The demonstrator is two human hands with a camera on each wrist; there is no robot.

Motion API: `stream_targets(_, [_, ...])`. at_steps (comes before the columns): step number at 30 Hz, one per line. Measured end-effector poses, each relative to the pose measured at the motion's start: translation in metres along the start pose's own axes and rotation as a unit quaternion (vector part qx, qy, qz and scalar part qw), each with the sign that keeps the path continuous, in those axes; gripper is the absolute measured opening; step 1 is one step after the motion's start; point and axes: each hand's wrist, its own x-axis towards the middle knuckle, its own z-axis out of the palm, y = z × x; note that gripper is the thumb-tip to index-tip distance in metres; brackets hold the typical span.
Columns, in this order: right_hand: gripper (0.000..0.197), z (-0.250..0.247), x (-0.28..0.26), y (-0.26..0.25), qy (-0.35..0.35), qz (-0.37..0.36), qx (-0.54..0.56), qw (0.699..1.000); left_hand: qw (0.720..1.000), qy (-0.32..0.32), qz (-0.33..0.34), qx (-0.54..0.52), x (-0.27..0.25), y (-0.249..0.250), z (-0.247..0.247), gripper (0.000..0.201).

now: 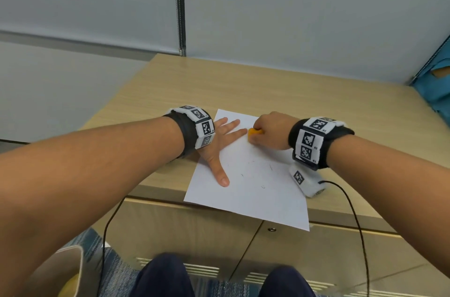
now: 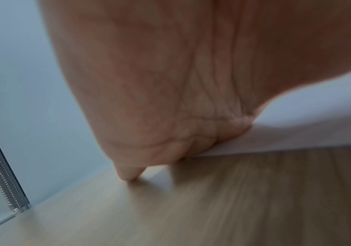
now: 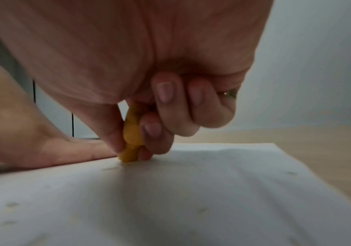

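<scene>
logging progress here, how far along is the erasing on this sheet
Done: much of the sheet looks blank. In hand: the left hand presses it flat while the right hand pinches the orange eraser against its far end. Left: thin dark strokes mid-sheet, marks or crumbs, I cannot tell.

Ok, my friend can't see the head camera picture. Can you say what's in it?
A person's right hand pinches a small orange block, probably an eraser, and presses it onto a white sheet of paper. The left hand lies flat with fingers spread, holding the paper down on a light wooden desk.
</scene>
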Motion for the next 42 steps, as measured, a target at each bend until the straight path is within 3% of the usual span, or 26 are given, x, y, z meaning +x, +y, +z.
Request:
stream_targets(3, [0.039, -0.004, 0.000, 0.001, -0.008, 0.001, 0.020, 1.000, 1.000, -0.003, -0.004, 0.003, 0.000, 0.001, -0.001, 0.157])
stream_targets(8, [0.039, -0.015, -0.031, 0.023, 0.037, 0.033, 0.079, 0.996, 1.000, -0.003, 0.000, -0.008, -0.005, 0.001, -0.003, 0.159])
stream_targets(14, [0.038, 0.003, -0.059, 0.029, -0.007, 0.057, 0.072, 0.996, 0.999, 0.009, -0.021, -0.030, -0.008, 0.009, 0.000, 0.167])
stream_targets(21, [0.037, 0.000, -0.050, 0.029, 0.004, 0.056, 0.051, 0.997, 0.997, -0.027, -0.067, -0.003, -0.043, 0.025, -0.018, 0.116])
stream_targets(27, [0.035, -0.004, -0.037, 0.027, -0.002, 0.028, 0.061, 0.998, 0.999, -0.006, -0.048, -0.020, -0.058, 0.019, -0.041, 0.099])
stream_targets(30, [0.036, -0.001, -0.037, 0.026, 0.010, 0.013, 0.070, 0.997, 0.999, 0.028, -0.023, -0.021, -0.043, 0.022, -0.047, 0.107])
stream_targets(35, [0.035, 0.002, -0.034, 0.018, 0.021, 0.004, 0.029, 0.999, 0.999, -0.015, 0.045, 0.005, -0.004, 0.030, -0.023, 0.136])
stream_targets(42, [0.035, 0.006, -0.029, -0.006, 0.003, -0.010, -0.057, 0.998, 1.000, 0.001, 0.003, 0.028, 0.010, 0.022, -0.009, 0.144])
